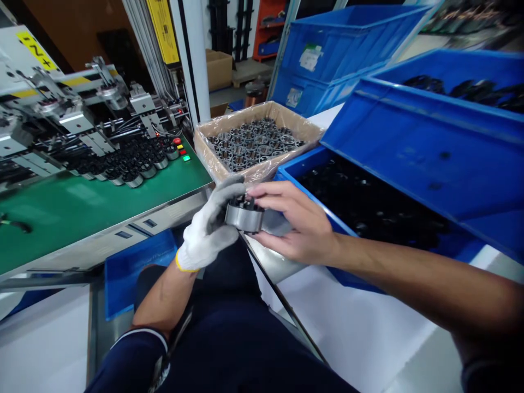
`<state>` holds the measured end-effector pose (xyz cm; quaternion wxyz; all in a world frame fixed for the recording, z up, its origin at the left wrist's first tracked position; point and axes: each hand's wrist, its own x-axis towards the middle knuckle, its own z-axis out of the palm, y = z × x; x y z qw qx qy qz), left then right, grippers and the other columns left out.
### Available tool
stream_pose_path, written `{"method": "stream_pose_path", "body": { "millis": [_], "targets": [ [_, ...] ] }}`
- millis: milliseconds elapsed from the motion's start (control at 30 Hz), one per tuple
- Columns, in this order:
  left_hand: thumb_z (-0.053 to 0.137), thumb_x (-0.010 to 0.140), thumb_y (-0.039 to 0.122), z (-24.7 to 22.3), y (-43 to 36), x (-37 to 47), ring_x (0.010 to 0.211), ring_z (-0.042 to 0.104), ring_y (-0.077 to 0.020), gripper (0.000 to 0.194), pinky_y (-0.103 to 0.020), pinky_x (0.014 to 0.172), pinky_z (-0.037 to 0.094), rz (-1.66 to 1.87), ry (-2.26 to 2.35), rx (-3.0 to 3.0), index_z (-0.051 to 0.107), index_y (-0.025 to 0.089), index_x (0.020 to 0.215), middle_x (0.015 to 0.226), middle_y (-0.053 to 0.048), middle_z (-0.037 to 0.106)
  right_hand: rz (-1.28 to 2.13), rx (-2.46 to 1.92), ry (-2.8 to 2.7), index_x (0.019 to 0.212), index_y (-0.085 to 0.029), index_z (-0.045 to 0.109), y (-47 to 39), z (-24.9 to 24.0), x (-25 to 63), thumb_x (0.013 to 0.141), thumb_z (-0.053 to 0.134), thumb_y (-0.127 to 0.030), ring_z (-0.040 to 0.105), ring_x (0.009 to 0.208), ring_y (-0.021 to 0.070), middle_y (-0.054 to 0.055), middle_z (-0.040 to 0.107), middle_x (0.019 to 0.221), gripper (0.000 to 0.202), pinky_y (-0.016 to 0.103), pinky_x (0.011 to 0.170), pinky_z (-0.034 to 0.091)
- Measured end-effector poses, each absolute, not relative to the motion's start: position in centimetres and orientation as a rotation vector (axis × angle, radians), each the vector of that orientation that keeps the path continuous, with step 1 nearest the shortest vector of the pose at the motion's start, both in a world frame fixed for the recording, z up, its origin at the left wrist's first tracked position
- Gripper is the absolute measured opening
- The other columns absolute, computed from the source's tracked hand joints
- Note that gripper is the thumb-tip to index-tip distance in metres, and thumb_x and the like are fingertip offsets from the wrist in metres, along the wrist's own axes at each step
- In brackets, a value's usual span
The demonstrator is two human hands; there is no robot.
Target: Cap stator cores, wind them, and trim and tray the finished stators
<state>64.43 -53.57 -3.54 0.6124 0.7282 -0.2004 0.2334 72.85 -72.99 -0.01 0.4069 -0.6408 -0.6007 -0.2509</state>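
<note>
A round metal part (pixel 244 218) with black pieces on its top is held between my two hands, in front of my body. My left hand (pixel 210 226), in a white and grey glove, wraps round its left side. Bare fingers of my right hand (pixel 297 221) close on it from the right, fingertips at the upper edge and thumb below. Just beyond my hands stands a plastic-lined carton (pixel 257 173) filled with metal rings. On the right, a blue crate (pixel 311 191) holds many black pieces.
Several finished-looking rings with black tops (pixel 134 177) stand on the green bench (pixel 98 210) beside a machine (pixel 77 120). Another blue crate (pixel 429 158) overhangs the right side. Stacked blue crates (pixel 327 49) stand behind. A blue bin (pixel 139 267) sits below the bench.
</note>
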Motion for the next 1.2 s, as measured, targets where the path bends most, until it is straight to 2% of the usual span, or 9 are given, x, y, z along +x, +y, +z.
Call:
{"method": "stream_pose_path", "body": {
  "millis": [133,267,367,567,800,933,1033,1133,1200],
  "targets": [
    [0.086,0.076,0.058,-4.4,-53.8,64.5,0.131,0.064,-0.0324,0.086,-0.046,0.104,0.061,0.456,-0.284,1.764,0.051,0.034,0.150,0.146,-0.010,0.062,-0.744,-1.671,-1.584,0.131,-0.016,0.057,-73.1,0.0,73.1,0.088,0.071,-0.017,0.070,0.107,0.0243,0.014,0.068,0.114,0.045,0.038,0.086,0.065],
    [0.071,0.088,0.065,-5.1,-53.8,64.9,0.138,0.060,-0.0318,0.077,-0.048,0.111,0.056,0.518,-0.342,1.638,0.046,0.034,0.153,0.153,-0.011,0.057,-0.738,-1.750,-1.530,0.133,-0.017,0.055,-72.9,-0.2,73.5,0.089,0.075,-0.026,0.067,0.118,0.0287,0.017,0.066,0.123,0.049,0.045,0.092,0.063],
    [0.060,0.097,0.062,-5.5,-53.4,65.1,0.144,0.055,-0.0298,0.069,-0.048,0.112,0.055,0.442,-0.425,1.587,0.039,0.039,0.158,0.160,-0.009,0.051,-0.732,-1.703,-1.563,0.124,-0.018,0.059,-72.8,-0.1,73.6,0.090,0.074,-0.023,0.070,0.108,0.0263,0.014,0.069,0.117,0.038,0.043,0.088,0.064],
    [0.088,0.077,0.053,-3.3,-52.1,64.9,0.127,0.067,-0.0301,0.066,-0.045,0.110,0.056,0.615,-0.567,1.865,0.065,0.028,0.133,0.137,-0.010,0.068,-0.698,-1.676,-1.615,0.121,-0.020,0.057,-73.1,0.0,73.2,0.091,0.070,-0.018,0.071,0.099,0.0235,0.013,0.069,0.108,0.032,0.039,0.081,0.065],
    [0.083,0.083,0.046,-2.9,-52.1,63.7,0.121,0.070,-0.0252,0.051,-0.040,0.106,0.057,0.748,-0.513,2.063,0.067,0.023,0.126,0.129,-0.009,0.072,-0.625,-1.757,-1.667,0.142,-0.019,0.053,-73.1,-0.8,73.3,0.094,0.072,-0.026,0.070,0.114,0.0287,0.015,0.068,0.123,0.052,0.045,0.095,0.064],
    [0.080,0.082,0.039,-3.6,-48.4,62.5,0.129,0.064,-0.0280,0.046,-0.043,0.104,0.056,0.889,-0.125,2.167,0.063,0.020,0.121,0.144,-0.016,0.062,-0.672,-1.859,-1.661,0.155,-0.016,0.045,-73.1,-0.7,73.8,0.093,0.077,-0.033,0.066,0.123,0.0332,0.019,0.065,0.133,0.072,0.049,0.104,0.061],
    [0.074,0.079,0.036,-2.8,-41.9,61.9,0.121,0.066,-0.0274,0.037,-0.042,0.101,0.056,0.922,0.506,2.385,0.061,0.020,0.109,0.137,-0.014,0.065,-0.698,-1.861,-1.659,0.159,-0.017,0.041,-73.0,-1.2,74.3,0.096,0.073,-0.034,0.067,0.121,0.0338,0.019,0.066,0.132,0.072,0.050,0.102,0.061],
    [0.074,0.074,0.039,-1.2,-34.8,61.5,0.115,0.066,-0.0352,0.032,-0.050,0.099,0.054,0.548,1.266,2.567,0.063,0.021,0.098,0.122,-0.014,0.069,-0.731,-1.815,-1.693,0.157,-0.017,0.043,-72.6,-1.7,74.3,0.098,0.070,-0.035,0.069,0.116,0.0332,0.018,0.069,0.128,0.068,0.049,0.097,0.061],
    [0.077,0.069,0.040,-0.5,-31.2,61.4,0.116,0.065,-0.0416,0.035,-0.057,0.097,0.052,0.413,1.445,2.539,0.065,0.020,0.095,0.121,-0.018,0.068,-0.760,-1.817,-1.725,0.151,-0.014,0.050,-72.4,-1.7,74.3,0.099,0.067,-0.034,0.071,0.110,0.0317,0.017,0.070,0.123,0.058,0.047,0.092,0.062]
  ]
}}
